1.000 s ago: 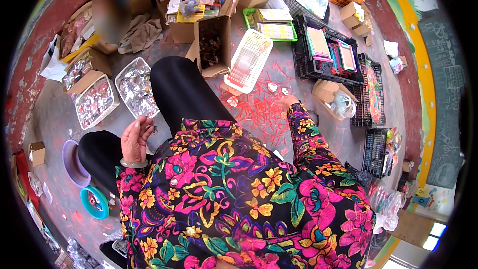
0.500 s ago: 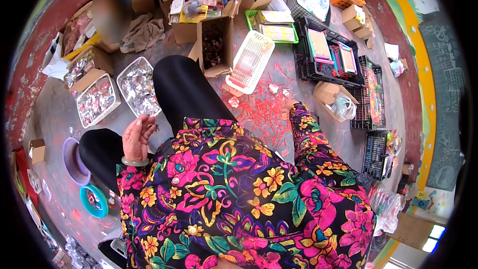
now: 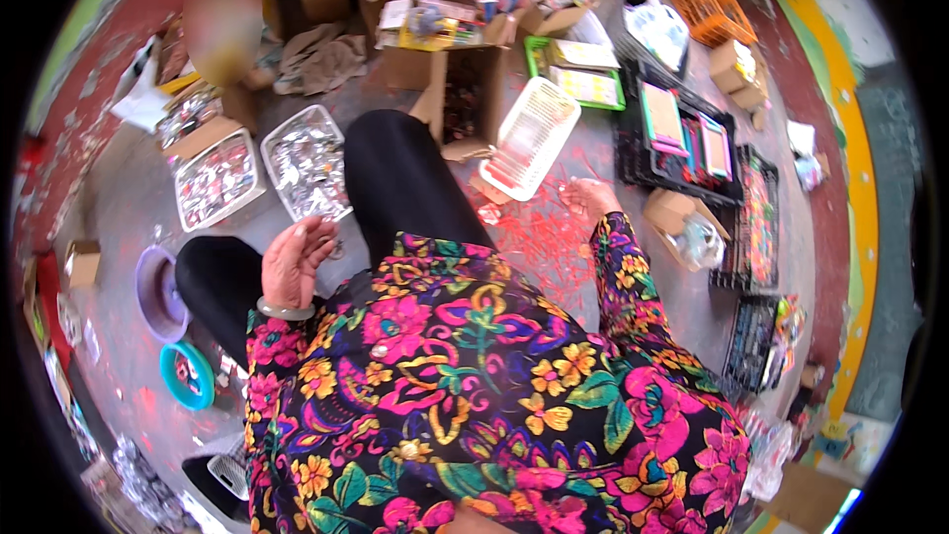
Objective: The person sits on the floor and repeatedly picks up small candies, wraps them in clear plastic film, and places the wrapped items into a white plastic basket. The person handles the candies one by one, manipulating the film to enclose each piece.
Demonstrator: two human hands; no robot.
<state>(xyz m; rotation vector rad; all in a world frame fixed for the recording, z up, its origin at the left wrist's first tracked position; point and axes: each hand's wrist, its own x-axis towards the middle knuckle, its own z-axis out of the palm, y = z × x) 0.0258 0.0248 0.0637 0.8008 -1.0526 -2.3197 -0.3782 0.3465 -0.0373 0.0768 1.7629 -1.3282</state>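
My left hand (image 3: 297, 265), with a pale bangle (image 3: 285, 311) at its wrist, is raised beside my knee. Its fingers are curled, and a small dark thing too small to name shows at the fingertips. My right hand (image 3: 593, 199) is over the floor just right of a white plastic basket (image 3: 556, 129). Its fingers are bent together; whether anything is between them I cannot make out. Thin red strips (image 3: 544, 249) lie scattered on the floor below it. Left of my knee, a white basket (image 3: 269, 150) holds many small silvery and dark pieces.
A second white basket (image 3: 259, 178) of small pieces stands farther left. An open cardboard box (image 3: 484, 104) is ahead. Black crates (image 3: 630, 160) and an orange crate (image 3: 714, 10) line the right. Purple (image 3: 145, 287) and turquoise (image 3: 203, 374) basins sit at left. Someone is at far left.
The view has shifted, so things sit farther right and lower. My right hand, mostly hidden by its sleeve before, has come up into view. My left hand stays raised with curled fingers.
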